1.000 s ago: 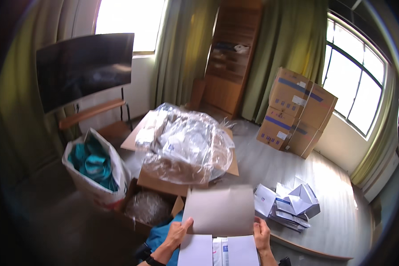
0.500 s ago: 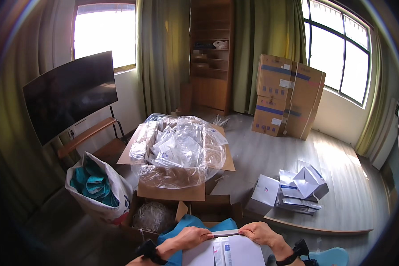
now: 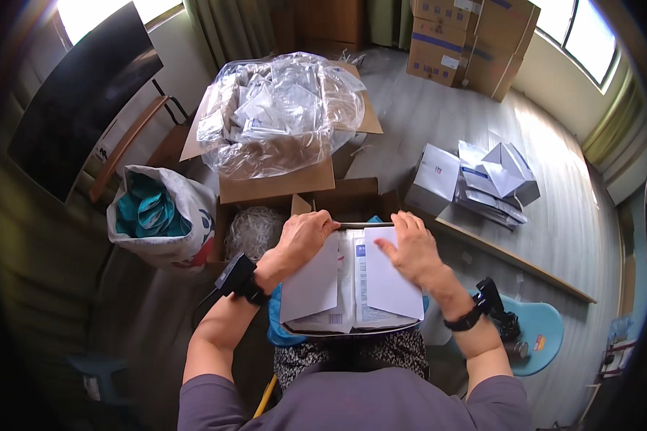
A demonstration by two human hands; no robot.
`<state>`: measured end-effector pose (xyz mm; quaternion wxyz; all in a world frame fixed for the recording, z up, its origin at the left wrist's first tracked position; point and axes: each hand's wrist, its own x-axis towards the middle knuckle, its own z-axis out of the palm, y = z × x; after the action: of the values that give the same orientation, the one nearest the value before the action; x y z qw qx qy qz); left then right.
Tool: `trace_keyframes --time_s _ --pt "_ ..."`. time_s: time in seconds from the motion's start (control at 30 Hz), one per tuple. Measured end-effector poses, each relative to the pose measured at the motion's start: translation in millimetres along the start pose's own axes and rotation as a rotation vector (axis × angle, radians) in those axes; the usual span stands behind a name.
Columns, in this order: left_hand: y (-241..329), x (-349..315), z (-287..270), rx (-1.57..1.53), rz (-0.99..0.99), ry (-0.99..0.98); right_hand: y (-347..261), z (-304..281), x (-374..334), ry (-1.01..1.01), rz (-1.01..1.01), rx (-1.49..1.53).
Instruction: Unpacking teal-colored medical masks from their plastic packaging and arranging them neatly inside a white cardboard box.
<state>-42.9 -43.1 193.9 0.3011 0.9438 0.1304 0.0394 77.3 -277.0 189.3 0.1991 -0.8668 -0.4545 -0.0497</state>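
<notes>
A white cardboard box point(image 3: 315, 293) rests on my lap over a blue cloth point(image 3: 282, 332). Its two side flaps lie inward, and between them show white printed packets point(image 3: 344, 294). At the far left corner, my left hand point(image 3: 306, 238) is closed round the box's rim, fingertips on the far edge. My right hand point(image 3: 414, 248) grips the far right corner, its fingers over the rim and its thumb on the right flap. Part of the far edge is hidden under my fingers.
Ahead stands a large plastic-lined carton point(image 3: 280, 190) of clear packets. To its left is a white sack point(image 3: 194, 243) with teal packs. Shredded filler point(image 3: 254, 231) fills a smaller carton. White boxes point(image 3: 434, 179) lie on the floor at right, near a blue stool point(image 3: 543, 337).
My view has tilted down, showing more of the box and my lap. My right hand has shifted from pinching the far flap to the right corner, thumb over the side flap.
</notes>
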Motion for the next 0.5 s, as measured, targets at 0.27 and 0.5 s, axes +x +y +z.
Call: trace_keyframes --time_s 0.27,0.5 --pt "38.1 -92.3 0.6 0.12 -0.197 0.04 -24.2 -26.4 -46.2 -0.158 0.189 -0.03" --pt "66.6 -102.1 13.8 0.317 -0.187 -0.013 -67.4 -29.6 -33.4 -0.312 0.232 -0.128"
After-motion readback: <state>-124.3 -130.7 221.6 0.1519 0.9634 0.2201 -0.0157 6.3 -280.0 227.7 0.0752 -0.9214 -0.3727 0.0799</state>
